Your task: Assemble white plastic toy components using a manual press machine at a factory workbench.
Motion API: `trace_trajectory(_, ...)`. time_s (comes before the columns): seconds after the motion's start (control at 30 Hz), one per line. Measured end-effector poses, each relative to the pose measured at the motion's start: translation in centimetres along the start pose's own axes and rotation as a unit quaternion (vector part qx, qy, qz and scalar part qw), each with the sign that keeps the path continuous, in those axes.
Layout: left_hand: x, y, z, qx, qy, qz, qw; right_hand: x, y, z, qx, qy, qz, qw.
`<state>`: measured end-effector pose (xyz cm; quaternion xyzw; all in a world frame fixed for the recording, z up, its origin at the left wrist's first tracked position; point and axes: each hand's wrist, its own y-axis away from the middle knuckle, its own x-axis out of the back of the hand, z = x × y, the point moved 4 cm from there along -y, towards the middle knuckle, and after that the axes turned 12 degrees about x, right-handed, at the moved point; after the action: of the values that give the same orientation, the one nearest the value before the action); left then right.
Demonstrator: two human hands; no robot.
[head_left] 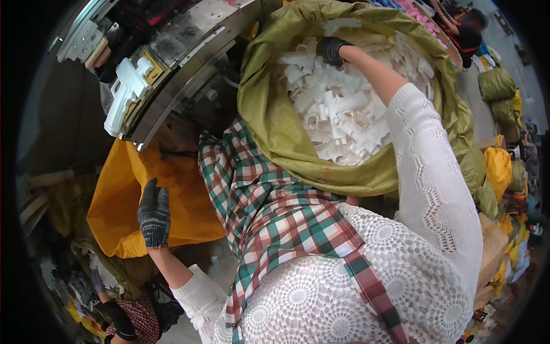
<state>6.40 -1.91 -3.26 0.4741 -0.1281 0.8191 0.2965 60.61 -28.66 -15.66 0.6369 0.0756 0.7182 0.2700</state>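
A large olive-green woven sack (269,137) stands open in front of me, filled with loose white plastic pieces (344,114). My right hand (332,51), in a dark knit glove, is inside the sack among the pieces near its far side. Its fingers curl downward, and what they hold, if anything, is hidden. To the left, my left hand (154,215), in a grey knit glove, is raised with fingers stretched out and holds nothing. Beside it hangs an orange bag (117,200). Above this, a white gun-shaped plastic part (129,89) rests on the machine's edge.
A metal-edged machine (192,63) takes up the upper left. Another person (134,318) is at the lower left, and one more (467,31) at the upper right. Stuffed green sacks (497,84), yellow bags (497,168) and a cardboard box (491,246) line the right side.
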Motion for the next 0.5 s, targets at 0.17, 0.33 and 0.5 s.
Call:
trace_trajectory(0.17, -1.1, -0.4, 1.5, -0.022, -0.033, -0.036, 0.999, 0.1, 0.9, -0.2, -0.073, -0.116, 0.056, 0.989)
trace_trajectory(0.33, -0.6, 0.3, 2.4, -0.017, -0.016, -0.022, 0.999, 1.1, 1.5, -3.3, -0.118, -0.238, 0.099, 0.959)
trace_trajectory(0.5, -0.5, -0.5, 3.1, -0.057, -0.011, 0.001, 0.998, 1.7, 2.6, -4.0, -0.080, -0.247, 0.148, 0.954)
